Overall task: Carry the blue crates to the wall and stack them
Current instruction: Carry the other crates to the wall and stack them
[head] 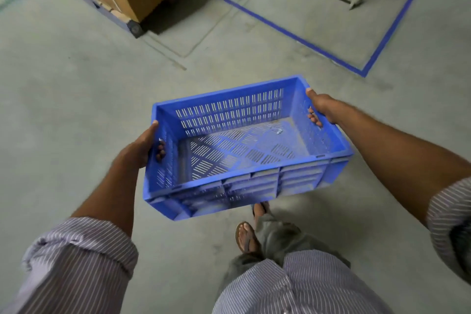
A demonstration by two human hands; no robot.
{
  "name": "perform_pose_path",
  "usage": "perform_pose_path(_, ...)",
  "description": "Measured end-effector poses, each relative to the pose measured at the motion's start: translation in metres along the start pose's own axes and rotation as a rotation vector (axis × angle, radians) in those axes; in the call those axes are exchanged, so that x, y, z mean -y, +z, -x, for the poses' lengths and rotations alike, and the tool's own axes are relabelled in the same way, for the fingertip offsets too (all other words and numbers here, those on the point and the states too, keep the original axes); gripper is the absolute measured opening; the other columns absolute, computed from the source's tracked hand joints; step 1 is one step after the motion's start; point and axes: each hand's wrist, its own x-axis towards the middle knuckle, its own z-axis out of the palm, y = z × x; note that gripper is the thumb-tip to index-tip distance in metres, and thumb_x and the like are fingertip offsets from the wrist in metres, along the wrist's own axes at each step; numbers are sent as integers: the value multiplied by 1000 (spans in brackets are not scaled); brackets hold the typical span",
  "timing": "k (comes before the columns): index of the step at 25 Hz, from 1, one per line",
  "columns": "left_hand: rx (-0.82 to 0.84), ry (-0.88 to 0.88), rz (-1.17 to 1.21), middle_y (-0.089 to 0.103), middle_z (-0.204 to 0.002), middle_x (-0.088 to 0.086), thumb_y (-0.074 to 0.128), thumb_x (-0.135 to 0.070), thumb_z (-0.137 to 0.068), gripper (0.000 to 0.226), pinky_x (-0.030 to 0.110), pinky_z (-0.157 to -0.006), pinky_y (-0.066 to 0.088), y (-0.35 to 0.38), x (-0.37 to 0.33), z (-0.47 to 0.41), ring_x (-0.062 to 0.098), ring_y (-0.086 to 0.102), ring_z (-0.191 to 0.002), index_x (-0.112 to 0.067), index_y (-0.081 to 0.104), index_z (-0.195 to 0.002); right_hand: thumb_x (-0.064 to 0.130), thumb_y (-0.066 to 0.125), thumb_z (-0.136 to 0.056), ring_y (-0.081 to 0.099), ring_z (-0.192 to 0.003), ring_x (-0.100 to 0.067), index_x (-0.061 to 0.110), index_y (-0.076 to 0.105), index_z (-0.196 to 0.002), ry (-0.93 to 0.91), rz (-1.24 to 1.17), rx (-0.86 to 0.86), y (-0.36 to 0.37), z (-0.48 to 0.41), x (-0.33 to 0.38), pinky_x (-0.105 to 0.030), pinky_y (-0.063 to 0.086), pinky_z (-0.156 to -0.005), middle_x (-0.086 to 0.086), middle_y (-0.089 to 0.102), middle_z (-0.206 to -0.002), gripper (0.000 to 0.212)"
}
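Carrying an empty blue slotted plastic crate (244, 145) above the grey concrete floor (76, 99).
Gripping opposite end handles, left hand (142, 146) and right hand (321, 107) clamped through the slots, keeping the load level and balanced.

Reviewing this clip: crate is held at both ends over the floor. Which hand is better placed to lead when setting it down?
Neither clearly. The left hand and right hand each grip a handle slot at opposite ends of the crate. Probably both lower together.
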Motion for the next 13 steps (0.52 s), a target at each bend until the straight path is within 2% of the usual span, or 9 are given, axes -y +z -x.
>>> perform_pose_path(2, -27, 105, -62, 39, -54, 8, 36, -72, -97, 67, 18, -37, 33, 44, -11, 21, 15, 42, -31, -12, 44, -69, 70, 29, -100, 47, -45, -25, 6, 49, -69, -1, -73, -145, -36, 25, -46, -28, 39, -43, -13, 54, -62, 74)
perform_pose_path(4, -116, 240, -141, 50, -57, 10, 37, -75, -95, 74, 25, -45, 42, 91, -15, 42, 20, 52, -39, -9, 52, -66, 78, 27, -93, 59, -47, -28, 5, 60, -67, 30, -68, -351, -68, 56, -97, -35, 52, -52, -13, 63, -59, 84)
perform_pose_path(6, -220, 358, -338, 65, -61, 14, 25, -88, -86, 95, 36, -65, 53, 140, -13, 63, 29, 65, -59, -3, 65, -69, 84, 20, -88, 71, -69, -35, 2, 70, -82, 76, -65, -535, -96, 89, -155, -43, 58, -72, -19, 73, -75, 97)
perform_pose_path(8, -263, 429, -476, 71, -73, 20, 11, -95, -78, 110, 42, -80, 53, 189, -12, 84, 35, 68, -76, -2, 71, -80, 84, 18, -90, 69, -100, -42, -3, 71, -104, 115, -93, -688, -120, 117, -212, -46, 53, -87, -30, 71, -105, 103)
perform_pose_path(9, -261, 463, -504, 71, -82, 23, 9, -97, -76, 114, 43, -83, 52, 214, -11, 93, 38, 68, -83, -2, 71, -84, 84, 18, -90, 66, -108, -45, -5, 69, -108, 140, -128, -742, -131, 131, -238, -48, 52, -90, -32, 68, -113, 104)
perform_pose_path(11, -233, 542, -565, 70, -94, 25, 9, -96, -77, 112, 42, -81, 48, 272, -11, 118, 42, 66, -92, -3, 71, -88, 83, 19, -91, 64, -111, -47, -7, 69, -108, 196, -195, -814, -156, 158, -293, -49, 50, -91, -34, 66, -116, 104)
perform_pose_path(13, -183, 620, -621, 70, -96, 25, 11, -94, -79, 108, 42, -78, 45, 330, -7, 142, 42, 65, -93, -4, 71, -87, 80, 23, -93, 63, -112, -47, -6, 69, -109, 228, -265, -878, -181, 180, -347, -50, 50, -92, -34, 66, -116, 98)
